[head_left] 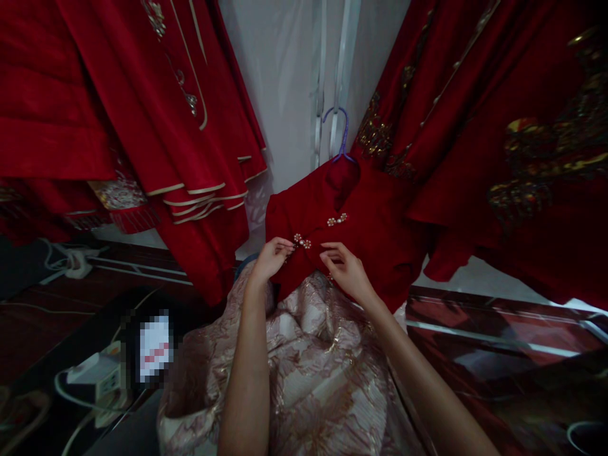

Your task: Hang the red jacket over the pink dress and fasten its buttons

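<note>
In front of me a red jacket (380,209) hangs on a purple hanger (344,130). It bears a beaded flower clasp (303,242) on its front and a similar upper clasp (337,220) near the collar. My left hand (273,258) is pinched closed at the left end of the lower clasp. To the right of that clasp, my right hand (349,269) hovers close to the cloth with bent fingers apart, and nothing shows in it. A pale, gold-patterned brocade cloth (327,380) spreads below both hands and under my forearms.
Red garments with pale piping (190,145) hang at the left, and red embroidered garments (456,126) at the right. A white power strip (102,373) with cables lies lower left, beside a blurred-out bright patch (154,348). Metal rails (475,335) run low on the right.
</note>
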Available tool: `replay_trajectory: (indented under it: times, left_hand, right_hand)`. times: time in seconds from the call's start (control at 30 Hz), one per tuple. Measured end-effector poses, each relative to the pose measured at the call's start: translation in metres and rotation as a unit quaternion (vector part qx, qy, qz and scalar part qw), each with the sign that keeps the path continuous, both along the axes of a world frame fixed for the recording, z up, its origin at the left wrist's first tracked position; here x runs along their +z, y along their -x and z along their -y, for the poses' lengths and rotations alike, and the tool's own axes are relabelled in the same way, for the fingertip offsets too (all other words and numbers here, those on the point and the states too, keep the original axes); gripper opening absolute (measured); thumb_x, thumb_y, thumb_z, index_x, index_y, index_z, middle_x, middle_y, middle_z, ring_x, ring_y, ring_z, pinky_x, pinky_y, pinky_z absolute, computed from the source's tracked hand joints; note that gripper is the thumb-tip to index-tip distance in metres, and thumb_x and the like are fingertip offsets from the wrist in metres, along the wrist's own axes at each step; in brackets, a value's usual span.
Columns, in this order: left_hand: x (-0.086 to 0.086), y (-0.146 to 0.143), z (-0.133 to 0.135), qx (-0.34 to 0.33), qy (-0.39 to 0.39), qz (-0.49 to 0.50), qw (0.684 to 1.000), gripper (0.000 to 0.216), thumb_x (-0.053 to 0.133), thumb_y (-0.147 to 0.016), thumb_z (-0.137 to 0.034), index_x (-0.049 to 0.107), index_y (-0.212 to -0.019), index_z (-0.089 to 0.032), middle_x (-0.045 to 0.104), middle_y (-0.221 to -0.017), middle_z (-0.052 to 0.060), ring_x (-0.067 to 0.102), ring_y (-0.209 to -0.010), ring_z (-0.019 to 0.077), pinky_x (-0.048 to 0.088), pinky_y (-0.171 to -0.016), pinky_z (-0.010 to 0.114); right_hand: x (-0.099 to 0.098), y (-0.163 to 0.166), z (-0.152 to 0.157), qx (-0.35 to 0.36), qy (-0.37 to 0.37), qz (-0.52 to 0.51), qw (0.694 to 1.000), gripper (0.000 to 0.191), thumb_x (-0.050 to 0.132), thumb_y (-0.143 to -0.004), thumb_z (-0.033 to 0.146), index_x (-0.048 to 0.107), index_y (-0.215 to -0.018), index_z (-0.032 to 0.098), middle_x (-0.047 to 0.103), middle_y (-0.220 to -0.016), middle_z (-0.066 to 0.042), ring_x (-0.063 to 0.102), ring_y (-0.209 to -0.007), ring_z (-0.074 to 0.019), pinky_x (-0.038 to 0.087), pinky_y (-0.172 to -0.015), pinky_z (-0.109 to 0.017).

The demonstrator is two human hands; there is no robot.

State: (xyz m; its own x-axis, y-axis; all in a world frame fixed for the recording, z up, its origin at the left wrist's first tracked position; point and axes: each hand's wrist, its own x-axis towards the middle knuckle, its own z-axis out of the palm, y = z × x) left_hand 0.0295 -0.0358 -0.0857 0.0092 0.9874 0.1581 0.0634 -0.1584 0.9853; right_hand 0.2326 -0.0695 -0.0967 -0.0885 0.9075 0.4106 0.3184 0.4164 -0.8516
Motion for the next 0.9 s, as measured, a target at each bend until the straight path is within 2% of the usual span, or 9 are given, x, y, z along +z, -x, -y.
replay_trajectory:
  times: [0.17, 0.33, 0.43, 0.6, 0.73, 0.8, 0.9]
  left_hand:
    - [-0.018, 0.008, -0.001, -0.046, 0.079, -0.127, 0.988, 0.019, 0.05, -0.059, -0.006, 0.064, -0.069, -0.014, 0.064, -0.062, -0.001, 0.049, -0.049, 0.0073, 0.038, -0.048, 0.017]
    - [-0.038, 0.014, -0.006, -0.079, 0.106, -0.177, 0.975, 0.018, 0.063, -0.055, -0.014, 0.062, -0.072, -0.016, 0.061, -0.057, -0.004, 0.049, -0.046, 0.0076, 0.034, -0.044, 0.017]
    - [-0.043, 0.021, -0.007, -0.102, 0.124, -0.183, 0.97, 0.022, 0.07, -0.053, -0.023, 0.061, -0.072, -0.015, 0.058, -0.053, -0.005, 0.048, -0.044, 0.007, 0.032, -0.042, 0.017]
    - [-0.032, 0.015, 0.0, -0.112, 0.15, -0.204, 0.961, 0.031, 0.074, -0.052, -0.029, 0.062, -0.075, -0.014, 0.06, -0.055, -0.002, 0.052, -0.042, 0.0089, 0.035, -0.042, 0.019]
    - [-0.021, 0.004, 0.006, -0.113, 0.157, -0.248, 0.949, 0.023, 0.072, -0.055, -0.027, 0.058, -0.067, -0.014, 0.057, -0.049, -0.003, 0.052, -0.041, 0.0102, 0.036, -0.042, 0.02]
    - [-0.015, 0.0, 0.007, -0.098, 0.136, -0.237, 0.957, 0.019, 0.071, -0.057, -0.024, 0.055, -0.064, -0.015, 0.055, -0.046, -0.004, 0.052, -0.041, 0.0093, 0.035, -0.042, 0.018]
    - [-0.003, -0.006, 0.006, -0.037, 0.074, -0.177, 0.981, 0.017, 0.068, -0.06, -0.02, 0.052, -0.064, -0.016, 0.055, -0.048, -0.004, 0.051, -0.042, 0.007, 0.036, -0.043, 0.016]
  right_hand:
    - [-0.03, -0.03, 0.015, -0.032, 0.031, 0.034, 0.998, 0.025, 0.053, -0.083, 0.031, 0.057, -0.104, 0.019, 0.065, -0.094, -0.007, 0.064, -0.082, -0.0154, 0.054, -0.067, -0.028]
    - [-0.05, -0.031, 0.006, -0.05, 0.013, 0.111, 0.992, 0.025, 0.052, -0.082, 0.027, 0.056, -0.105, 0.017, 0.062, -0.097, -0.009, 0.062, -0.086, -0.0166, 0.053, -0.075, -0.032]
    - [-0.057, -0.031, 0.003, -0.047, 0.002, 0.141, 0.989, 0.024, 0.052, -0.081, 0.024, 0.055, -0.103, 0.016, 0.06, -0.094, -0.009, 0.06, -0.084, -0.0166, 0.051, -0.078, -0.034]
    - [-0.058, -0.032, 0.005, -0.025, -0.007, 0.163, 0.986, 0.027, 0.057, -0.076, 0.022, 0.057, -0.102, 0.016, 0.06, -0.093, -0.007, 0.058, -0.084, -0.016, 0.049, -0.076, -0.031]
    - [-0.057, -0.03, 0.004, -0.042, 0.001, 0.166, 0.985, 0.019, 0.058, -0.073, 0.02, 0.06, -0.092, 0.018, 0.061, -0.084, -0.004, 0.057, -0.077, -0.0152, 0.048, -0.072, -0.029]
    - [-0.057, -0.029, 0.004, -0.047, 0.006, 0.16, 0.986, 0.016, 0.058, -0.073, 0.019, 0.061, -0.088, 0.018, 0.061, -0.081, -0.003, 0.057, -0.074, -0.0147, 0.047, -0.071, -0.029]
    - [-0.054, -0.03, 0.004, -0.038, 0.023, 0.139, 0.989, 0.013, 0.057, -0.076, 0.022, 0.062, -0.087, 0.017, 0.063, -0.078, -0.003, 0.058, -0.07, -0.0144, 0.048, -0.068, -0.028]
